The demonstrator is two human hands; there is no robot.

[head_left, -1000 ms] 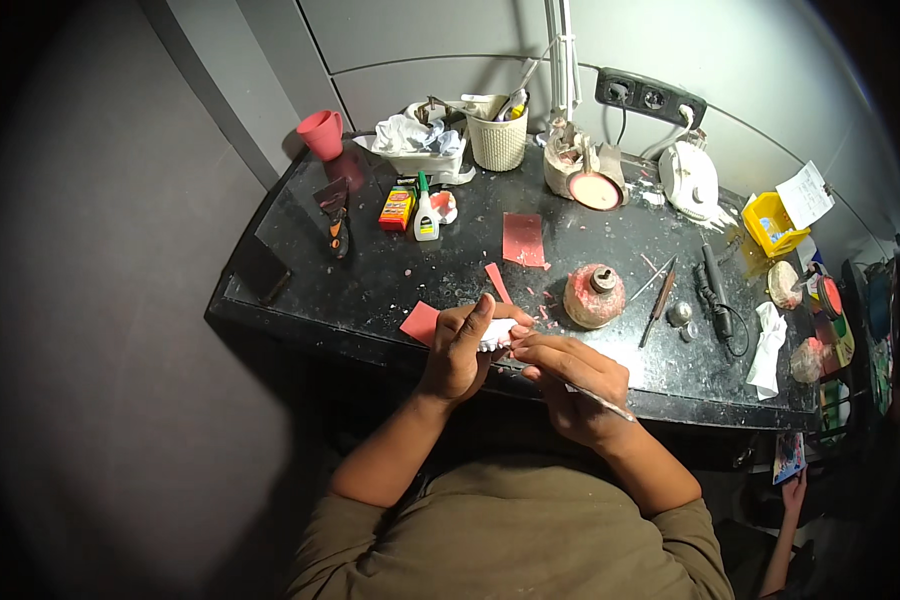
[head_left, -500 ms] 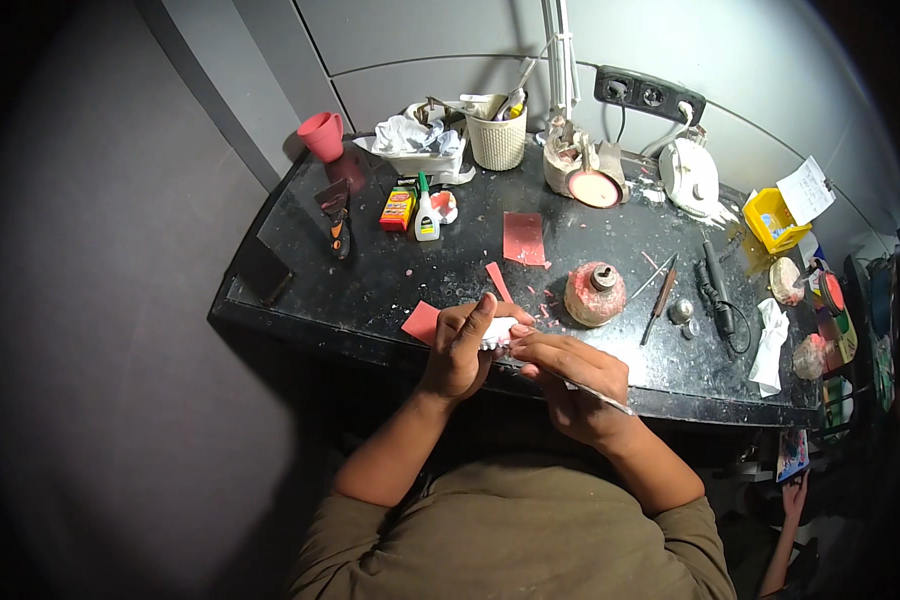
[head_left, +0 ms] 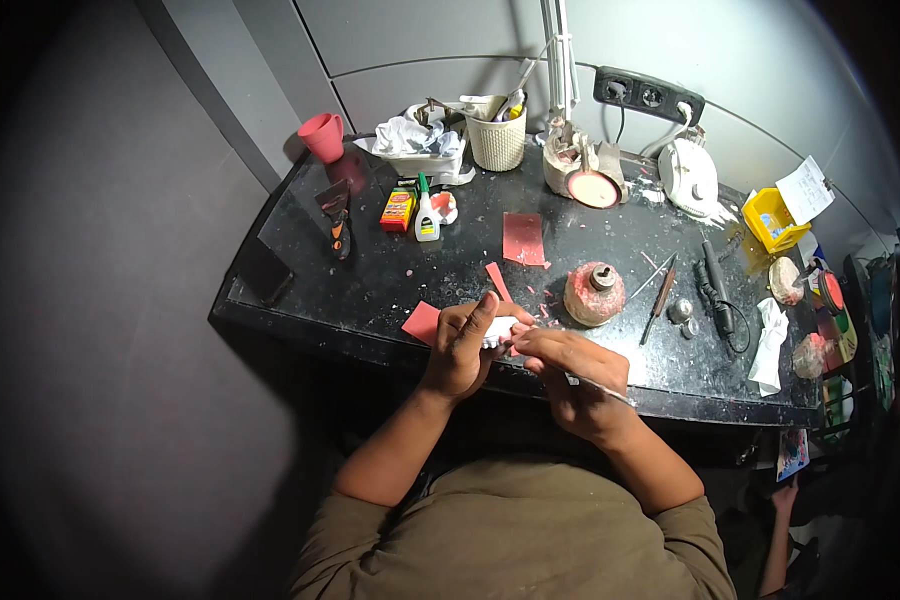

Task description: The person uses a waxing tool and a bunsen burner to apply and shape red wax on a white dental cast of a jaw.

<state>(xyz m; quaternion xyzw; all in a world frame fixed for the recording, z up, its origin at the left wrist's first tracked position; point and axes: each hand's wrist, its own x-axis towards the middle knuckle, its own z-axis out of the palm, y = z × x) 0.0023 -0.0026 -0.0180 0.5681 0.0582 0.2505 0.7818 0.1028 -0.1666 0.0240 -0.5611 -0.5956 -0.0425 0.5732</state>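
Observation:
My left hand (head_left: 458, 350) is closed around a white dental cast (head_left: 497, 332) with teeth along its edge, thumb raised over it. My right hand (head_left: 585, 378) grips a thin metal carving tool (head_left: 610, 392), whose handle sticks out toward my right wrist. Its working tip is hidden by the fingers, and the right fingertips meet the cast. Both hands are above the table's near edge. Beside the left hand lies a pink wax sheet (head_left: 421, 322), and behind the cast is a narrow pink wax strip (head_left: 497, 281).
A crusted spirit burner (head_left: 594, 297) stands just beyond my right hand. Right of it lie a wax knife (head_left: 661, 302) and a black corded handpiece (head_left: 715, 290). Farther back are a glue bottle (head_left: 426, 218), a wax sheet (head_left: 523, 238) and a basket (head_left: 498, 143). Another person's hand (head_left: 785, 497) shows lower right.
The right hand and its carving tool have shifted slightly at the cast, with the handle tilting a little. The left hand is almost still. The other person's hand at lower right has moved slightly.

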